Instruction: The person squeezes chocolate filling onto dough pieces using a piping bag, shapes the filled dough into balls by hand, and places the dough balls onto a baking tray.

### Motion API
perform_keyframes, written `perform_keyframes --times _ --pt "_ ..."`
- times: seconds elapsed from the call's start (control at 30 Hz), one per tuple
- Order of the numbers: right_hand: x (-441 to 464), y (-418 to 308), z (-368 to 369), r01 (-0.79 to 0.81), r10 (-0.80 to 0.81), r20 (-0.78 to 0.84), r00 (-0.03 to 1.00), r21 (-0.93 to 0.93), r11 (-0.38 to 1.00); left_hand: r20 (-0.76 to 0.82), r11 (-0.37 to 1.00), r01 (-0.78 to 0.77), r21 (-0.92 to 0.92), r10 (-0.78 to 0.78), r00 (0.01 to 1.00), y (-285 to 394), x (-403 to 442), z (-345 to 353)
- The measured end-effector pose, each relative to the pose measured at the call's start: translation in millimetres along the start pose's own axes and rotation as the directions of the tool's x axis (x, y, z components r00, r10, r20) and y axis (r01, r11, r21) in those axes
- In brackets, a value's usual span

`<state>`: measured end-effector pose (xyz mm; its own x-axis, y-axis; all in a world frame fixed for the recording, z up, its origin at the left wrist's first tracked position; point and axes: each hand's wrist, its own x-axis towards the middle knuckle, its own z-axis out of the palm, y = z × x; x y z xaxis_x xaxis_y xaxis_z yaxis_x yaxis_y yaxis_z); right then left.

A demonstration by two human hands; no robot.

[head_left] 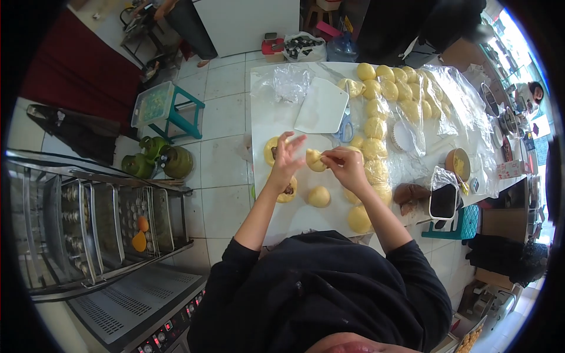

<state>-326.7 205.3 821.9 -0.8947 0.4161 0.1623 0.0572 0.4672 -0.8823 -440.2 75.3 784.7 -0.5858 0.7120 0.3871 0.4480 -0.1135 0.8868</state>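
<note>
My right hand (pixel 346 163) pinches the edge of a piece of yellow dough (pixel 316 160) over the white table. Just left of that dough, my left hand (pixel 287 157) is raised with its fingers apart and holds nothing. Partly behind my left hand and wrist lie two flattened dough rounds, one (pixel 271 147) above and one (pixel 288 192) below, each with dark filling on it. A smooth dough ball (pixel 319 196) sits on the table nearer my body. Several more dough balls (pixel 375 127) stand in rows to the right of my right hand.
A white cutting board (pixel 321 106) and blue-handled scissors (pixel 345 128) lie beyond my hands. Clear plastic sheet (pixel 438 100) covers dough balls at the right. A black-lined tray (pixel 442 201) and a bowl (pixel 457 165) stand there too. At left are a tray rack (pixel 106 223) and a teal stool (pixel 182 115).
</note>
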Motion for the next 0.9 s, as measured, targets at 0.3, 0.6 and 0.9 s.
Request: perform_keyframes --times 0.3,0.6,0.9 --pt "-20.4 -32.3 1.0 0.124 -0.127 -0.113 0.985 -0.034 0.992 0.591 0.038 0.662 -0.748 -0.416 0.691 -8.1 -47.3 6.9" --pt "-42.4 -46.0 -8.1 0.147 -0.133 0.139 0.981 -0.095 0.985 0.583 -0.031 0.617 -0.787 -0.367 0.725 15.2 -68.2 5.9" --pt "-44.6 -45.7 -11.9 0.333 -0.309 0.133 0.942 -0.237 0.913 0.527 -0.063 0.546 -0.835 -0.373 0.763 22.7 -76.8 17.7"
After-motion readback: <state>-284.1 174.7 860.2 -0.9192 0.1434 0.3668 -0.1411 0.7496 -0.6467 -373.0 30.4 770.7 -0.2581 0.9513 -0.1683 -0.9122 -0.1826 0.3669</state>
